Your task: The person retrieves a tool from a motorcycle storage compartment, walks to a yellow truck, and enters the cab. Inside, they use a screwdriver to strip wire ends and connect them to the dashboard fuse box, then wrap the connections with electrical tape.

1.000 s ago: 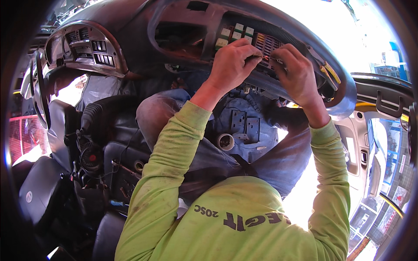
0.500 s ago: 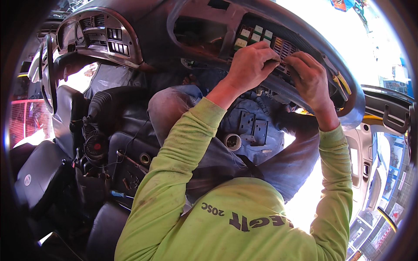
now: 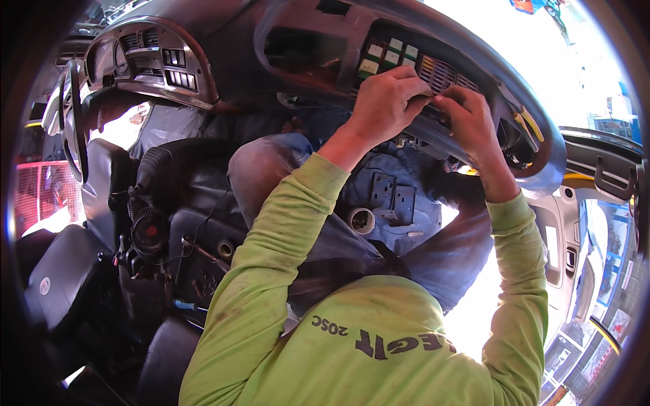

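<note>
Both hands meet in front of an open fuse box (image 3: 443, 76) in the dashboard. My left hand (image 3: 386, 101) has thumb and forefinger pinched together at its lower edge, just below the white-topped relays (image 3: 393, 56). Close by on the right, my right hand (image 3: 468, 120) is closed in a pinch too, its fingertips almost touching those of the left. Whatever is between the fingers is too small to make out. The hands cover part of the fuse rows.
On my lap lie a dark metal bracket (image 3: 404, 205) and a round white container (image 3: 361, 220). A blue-handled screwdriver (image 3: 184, 304) is at the left, near the gear lever (image 3: 145, 227). The steering wheel (image 3: 70, 122) stands far left. Yellow-marked parts (image 3: 529, 126) sit right of the fuse box.
My right hand has shifted slightly left and its fingers have turned closer to the left fingertips. My left hand stays nearly in place, still pinching.
</note>
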The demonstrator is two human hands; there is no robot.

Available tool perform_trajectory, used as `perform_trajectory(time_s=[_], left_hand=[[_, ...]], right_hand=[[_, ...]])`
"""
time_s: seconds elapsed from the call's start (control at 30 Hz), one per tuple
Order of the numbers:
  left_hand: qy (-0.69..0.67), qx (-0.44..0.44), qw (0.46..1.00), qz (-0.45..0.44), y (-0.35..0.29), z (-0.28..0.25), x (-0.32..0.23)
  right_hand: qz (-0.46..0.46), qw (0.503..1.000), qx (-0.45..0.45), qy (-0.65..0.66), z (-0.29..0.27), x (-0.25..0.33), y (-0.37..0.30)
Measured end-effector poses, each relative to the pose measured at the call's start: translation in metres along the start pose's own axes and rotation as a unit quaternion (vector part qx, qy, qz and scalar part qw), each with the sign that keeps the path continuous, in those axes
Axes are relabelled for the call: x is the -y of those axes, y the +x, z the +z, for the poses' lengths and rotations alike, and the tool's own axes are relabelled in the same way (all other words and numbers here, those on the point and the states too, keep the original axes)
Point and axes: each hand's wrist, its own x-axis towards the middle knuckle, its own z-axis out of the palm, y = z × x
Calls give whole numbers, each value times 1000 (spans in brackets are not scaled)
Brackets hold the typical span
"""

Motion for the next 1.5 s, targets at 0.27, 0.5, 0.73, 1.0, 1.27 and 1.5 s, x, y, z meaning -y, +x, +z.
perform_trajectory(time_s=[0.27,0.5,0.73,1.0,1.27,1.5], left_hand=[[-13,7,1000,-11,0,0,-1],[-22,13,1000,-12,2,1,-1],[-20,20,999,-23,2,3,-2],[-13,21,1000,-7,1,2,-2],[-22,21,1000,-7,1,2,-1],[-13,25,1000,-13,0,0,0]], right_hand=[[-232,955,-57,-175,-16,2,-6],[-423,845,-34,-324,-25,2,-3],[-305,928,-14,-211,-16,-5,-2],[-116,983,0,-144,-23,7,1],[-437,825,-29,-356,-26,4,-4],[-342,900,-29,-268,-11,-3,-4]])
